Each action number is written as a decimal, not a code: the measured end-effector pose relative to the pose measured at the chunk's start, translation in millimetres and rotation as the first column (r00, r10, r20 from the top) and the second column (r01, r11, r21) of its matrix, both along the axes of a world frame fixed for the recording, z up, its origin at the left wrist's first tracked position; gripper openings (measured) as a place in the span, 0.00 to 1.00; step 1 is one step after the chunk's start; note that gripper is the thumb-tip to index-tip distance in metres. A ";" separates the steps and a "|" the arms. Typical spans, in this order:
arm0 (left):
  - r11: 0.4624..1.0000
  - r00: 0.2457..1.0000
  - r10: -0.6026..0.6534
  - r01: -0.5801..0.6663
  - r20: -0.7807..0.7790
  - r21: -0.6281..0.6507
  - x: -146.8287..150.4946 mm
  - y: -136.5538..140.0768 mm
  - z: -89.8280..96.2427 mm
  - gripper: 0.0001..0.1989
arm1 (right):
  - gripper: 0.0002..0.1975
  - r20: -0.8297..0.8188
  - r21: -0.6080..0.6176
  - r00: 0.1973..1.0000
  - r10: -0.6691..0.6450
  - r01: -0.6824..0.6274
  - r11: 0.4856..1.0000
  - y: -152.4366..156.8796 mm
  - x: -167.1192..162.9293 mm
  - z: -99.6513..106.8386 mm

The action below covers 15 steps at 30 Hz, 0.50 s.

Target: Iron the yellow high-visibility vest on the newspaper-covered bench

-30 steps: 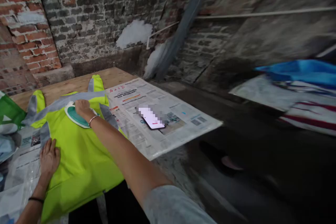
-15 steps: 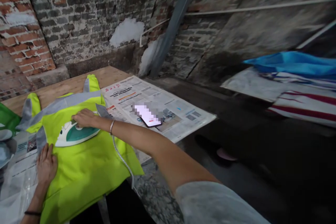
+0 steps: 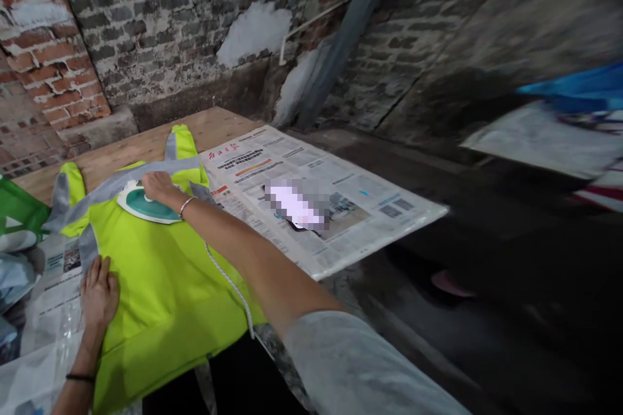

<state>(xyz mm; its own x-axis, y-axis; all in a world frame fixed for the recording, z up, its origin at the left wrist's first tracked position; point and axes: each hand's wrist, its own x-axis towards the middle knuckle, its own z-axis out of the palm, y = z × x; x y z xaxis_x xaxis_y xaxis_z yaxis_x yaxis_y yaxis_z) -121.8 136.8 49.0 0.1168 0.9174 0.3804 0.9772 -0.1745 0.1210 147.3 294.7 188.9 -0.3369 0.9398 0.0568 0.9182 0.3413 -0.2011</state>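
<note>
A bright yellow garment with grey bands (image 3: 170, 292) lies spread on the table, its sleeves toward the far side. My right hand (image 3: 159, 188) is wrapped round the handle of a white and green clothes iron (image 3: 153, 209), which rests on the upper part of the garment. From the iron a pale braided cord (image 3: 228, 282) runs down over the fabric toward me. At the garment's left edge my left hand (image 3: 100, 288) lies flat, fingers stretched out, partly on the cloth.
Newspaper (image 3: 335, 175) covers the right of the wooden table (image 3: 214, 120), with a phone (image 3: 296, 204) on it. A green bag (image 3: 19, 214) and pale blue cloth (image 3: 14, 275) lie at left. Another surface with blue cloth (image 3: 574, 87) stands at right, near a brick wall (image 3: 160, 32).
The iron, in my right hand, has moved up the garment toward its grey band. My left hand stays at the left edge. The camera view has shifted, so the surroundings sit differently.
</note>
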 end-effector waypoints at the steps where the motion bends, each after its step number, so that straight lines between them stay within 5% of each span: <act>1: 1.000 1.000 0.005 -0.005 0.000 -0.008 0.5 -0.2 1.2 0.29 | 0.18 0.007 0.004 1.000 0.000 0.000 1.000 -6.5 2.6 -0.2; 10: 1.000 1.000 0.015 -0.015 0.018 0.002 0.8 4.7 5.4 0.31 | 0.14 0.137 0.018 0.968 0.209 -0.213 0.977 -108.2 40.4 -10.9; 15: 0.999 0.999 0.034 -0.034 0.006 -0.003 4.7 6.9 8.2 0.34 | 0.15 0.192 0.052 0.943 0.270 -0.285 0.957 -119.7 53.3 -13.1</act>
